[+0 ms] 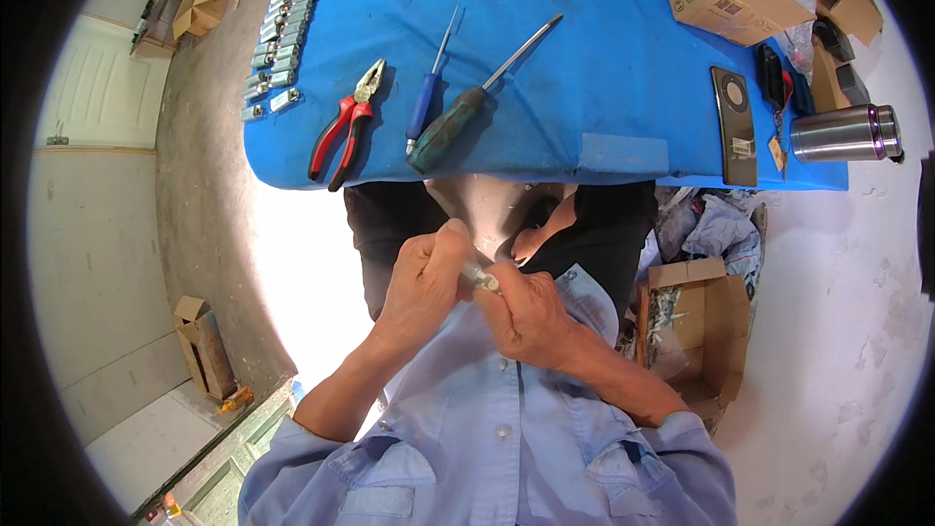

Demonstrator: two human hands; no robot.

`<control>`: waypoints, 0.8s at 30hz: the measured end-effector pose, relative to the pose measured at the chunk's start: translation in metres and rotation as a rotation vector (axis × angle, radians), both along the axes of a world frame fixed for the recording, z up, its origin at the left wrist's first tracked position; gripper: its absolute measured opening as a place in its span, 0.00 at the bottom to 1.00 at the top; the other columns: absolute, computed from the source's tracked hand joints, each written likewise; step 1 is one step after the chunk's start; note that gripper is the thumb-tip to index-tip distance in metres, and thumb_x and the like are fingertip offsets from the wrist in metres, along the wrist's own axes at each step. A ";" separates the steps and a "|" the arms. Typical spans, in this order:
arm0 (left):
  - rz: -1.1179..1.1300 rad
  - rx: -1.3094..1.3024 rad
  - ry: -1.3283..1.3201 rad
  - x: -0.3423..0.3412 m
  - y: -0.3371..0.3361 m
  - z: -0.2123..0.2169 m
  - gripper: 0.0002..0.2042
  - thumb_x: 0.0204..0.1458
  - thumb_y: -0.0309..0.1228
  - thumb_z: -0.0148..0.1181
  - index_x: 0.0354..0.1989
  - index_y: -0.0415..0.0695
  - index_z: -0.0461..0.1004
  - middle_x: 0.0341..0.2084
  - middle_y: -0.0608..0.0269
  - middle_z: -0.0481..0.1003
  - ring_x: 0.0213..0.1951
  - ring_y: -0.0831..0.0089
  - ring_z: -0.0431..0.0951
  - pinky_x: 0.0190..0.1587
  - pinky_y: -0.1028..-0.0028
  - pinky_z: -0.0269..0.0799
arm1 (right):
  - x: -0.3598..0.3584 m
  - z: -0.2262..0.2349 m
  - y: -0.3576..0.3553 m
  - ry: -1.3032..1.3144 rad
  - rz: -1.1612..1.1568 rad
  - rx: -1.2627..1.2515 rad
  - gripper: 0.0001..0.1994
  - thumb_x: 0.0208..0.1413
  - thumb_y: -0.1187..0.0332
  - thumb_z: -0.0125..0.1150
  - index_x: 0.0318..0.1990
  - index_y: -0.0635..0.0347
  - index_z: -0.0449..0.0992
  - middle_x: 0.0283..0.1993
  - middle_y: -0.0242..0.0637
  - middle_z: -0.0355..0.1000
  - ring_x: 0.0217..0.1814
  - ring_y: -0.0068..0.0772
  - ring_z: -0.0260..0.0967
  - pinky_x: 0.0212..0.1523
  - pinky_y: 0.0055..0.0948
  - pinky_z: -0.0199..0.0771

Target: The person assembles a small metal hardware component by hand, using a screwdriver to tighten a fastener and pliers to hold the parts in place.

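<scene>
Over my lap, my left hand (426, 270) and my right hand (529, 313) meet with bent, closed fingers. Between them they grip a small pale metallic part (479, 276), mostly covered by the thumbs and fingers, so its exact kind does not show. On the table beyond lie red-and-black pliers (359, 110), a slim blue-handled screwdriver (422, 105) and a bigger screwdriver with a dark green handle (454, 129). At the table's left side, several small silvery metal parts (284, 64) are lined up in rows.
A blue cloth covers the table (545, 78), whose near edge runs just beyond my hands. At its right are a phone (733, 127), a steel flask (845, 133), a dark-handled tool (772, 78) and a cardboard box (726, 0). An open carton (716, 331) stands below right.
</scene>
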State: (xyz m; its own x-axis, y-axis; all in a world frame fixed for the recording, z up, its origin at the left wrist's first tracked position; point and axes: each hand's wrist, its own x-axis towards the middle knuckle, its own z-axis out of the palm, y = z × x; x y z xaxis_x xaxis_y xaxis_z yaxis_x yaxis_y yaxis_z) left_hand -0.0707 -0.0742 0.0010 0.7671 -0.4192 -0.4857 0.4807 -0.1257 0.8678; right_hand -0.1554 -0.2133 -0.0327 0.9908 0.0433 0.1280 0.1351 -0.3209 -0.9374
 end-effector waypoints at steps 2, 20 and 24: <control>0.003 0.006 0.011 0.000 -0.001 -0.003 0.25 0.70 0.45 0.43 0.21 0.43 0.70 0.13 0.72 0.63 0.14 0.86 0.56 0.16 0.80 0.47 | 0.000 -0.005 0.001 -0.036 -0.026 -0.006 0.08 0.65 0.69 0.59 0.37 0.63 0.68 0.21 0.43 0.68 0.20 0.49 0.70 0.21 0.42 0.65; 0.116 -0.061 0.120 0.003 -0.007 -0.013 0.19 0.67 0.39 0.41 0.23 0.45 0.63 0.17 0.66 0.65 0.14 0.82 0.55 0.15 0.78 0.46 | 0.005 -0.021 0.016 -0.177 -0.172 -0.027 0.06 0.62 0.74 0.61 0.36 0.65 0.70 0.21 0.42 0.69 0.19 0.44 0.70 0.21 0.37 0.66; 0.155 -0.087 0.198 0.001 -0.006 -0.024 0.18 0.67 0.39 0.42 0.23 0.46 0.63 0.17 0.66 0.64 0.15 0.82 0.55 0.14 0.77 0.47 | 0.004 -0.027 0.021 -0.197 -0.207 -0.009 0.06 0.61 0.75 0.62 0.36 0.65 0.70 0.22 0.43 0.69 0.19 0.43 0.70 0.21 0.37 0.67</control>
State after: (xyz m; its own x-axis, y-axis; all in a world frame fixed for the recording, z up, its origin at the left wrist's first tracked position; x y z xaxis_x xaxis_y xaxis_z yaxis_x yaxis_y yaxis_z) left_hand -0.0700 -0.0799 -0.0227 0.7194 -0.3505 -0.5997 0.6496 0.0337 0.7595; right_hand -0.1516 -0.1925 -0.0598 0.9349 -0.1552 0.3190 0.2449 -0.3685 -0.8968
